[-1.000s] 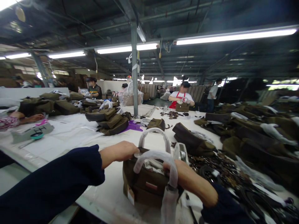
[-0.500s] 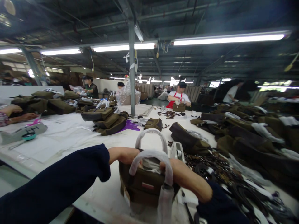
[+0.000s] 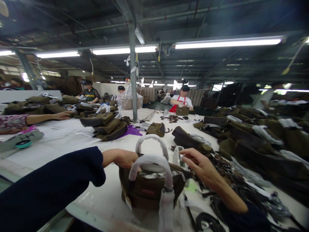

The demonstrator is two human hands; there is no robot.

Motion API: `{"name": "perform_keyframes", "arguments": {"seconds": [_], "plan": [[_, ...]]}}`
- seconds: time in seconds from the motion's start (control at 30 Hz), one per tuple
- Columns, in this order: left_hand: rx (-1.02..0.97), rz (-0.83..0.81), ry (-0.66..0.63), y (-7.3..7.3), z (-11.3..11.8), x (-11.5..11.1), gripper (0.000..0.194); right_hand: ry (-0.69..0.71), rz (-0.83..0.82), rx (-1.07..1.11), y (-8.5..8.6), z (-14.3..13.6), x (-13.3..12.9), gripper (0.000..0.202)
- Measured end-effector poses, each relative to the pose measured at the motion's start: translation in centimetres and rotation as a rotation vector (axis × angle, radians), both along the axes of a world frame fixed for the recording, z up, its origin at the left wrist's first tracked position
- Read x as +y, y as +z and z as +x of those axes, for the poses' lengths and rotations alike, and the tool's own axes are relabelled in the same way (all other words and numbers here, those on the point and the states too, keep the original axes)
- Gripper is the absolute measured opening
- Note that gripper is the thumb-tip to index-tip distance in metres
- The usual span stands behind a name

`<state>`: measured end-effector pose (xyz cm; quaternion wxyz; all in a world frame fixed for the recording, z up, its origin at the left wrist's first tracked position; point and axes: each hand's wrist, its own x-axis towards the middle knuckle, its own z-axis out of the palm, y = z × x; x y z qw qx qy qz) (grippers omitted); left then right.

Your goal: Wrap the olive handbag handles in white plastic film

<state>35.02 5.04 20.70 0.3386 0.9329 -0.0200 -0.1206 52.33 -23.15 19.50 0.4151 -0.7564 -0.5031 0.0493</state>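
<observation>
An olive-brown handbag [image 3: 148,190] stands upright on the white table in front of me, its top open and pale lining or filling showing inside. Its two arched handles [image 3: 151,161] are wrapped in white film. My left hand [image 3: 126,159] holds the bag's left upper edge, with the fingertips partly hidden over the rim. Off the bag's right side, my right hand [image 3: 199,162] is raised with fingers apart and nothing in it. Those fingers are close to a small whitish device [image 3: 177,155] behind the bag; I cannot tell whether they touch it.
Brown hardware and straps [image 3: 224,170] cover the table at right, before a large heap of bags [image 3: 260,138]. More bags [image 3: 106,124] lie stacked beside a pillar [image 3: 133,74]. A co-worker's arm [image 3: 48,119] reaches in from the left; another person [image 3: 181,101] handles a bag opposite.
My right hand has come out of the bag's opening and moved right, its fingers now spread. My left hand stays at the bag's edge. The co-worker's arm at left has stretched further right.
</observation>
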Motion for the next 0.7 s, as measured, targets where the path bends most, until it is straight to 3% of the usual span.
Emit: {"name": "perform_keyframes", "arguments": {"seconds": [0.07, 0.17, 0.23, 0.37, 0.53, 0.7], "plan": [[0.031, 0.078, -0.045, 1.4, 0.3, -0.5, 0.013, -0.115, -0.045, 0.034, -1.3, 1.2, -1.7, 0.036], [-0.046, 0.085, -0.062, 2.9, 1.4, -1.5, 0.010, -0.060, -0.216, 0.302, -4.1, 1.3, -3.2, 0.046], [-0.057, 0.026, -0.082, 3.1, 2.5, -2.6, 0.014, -0.005, -0.213, 0.519, -5.5, 0.5, -3.3, 0.049], [-0.042, -0.046, -0.123, 2.2, 4.3, -6.4, 0.029, 0.050, -0.002, 0.713, -6.4, -1.5, -2.5, 0.045], [-0.103, 0.116, -0.022, -0.1, 5.1, -10.9, 0.048, 0.047, 0.112, 0.788, -6.4, -3.0, -1.2, 0.045], [-0.286, 0.299, 0.009, -1.4, 5.5, -12.2, 0.034, 0.031, 0.114, 0.733, -6.5, -3.1, -1.0, 0.045]]}}
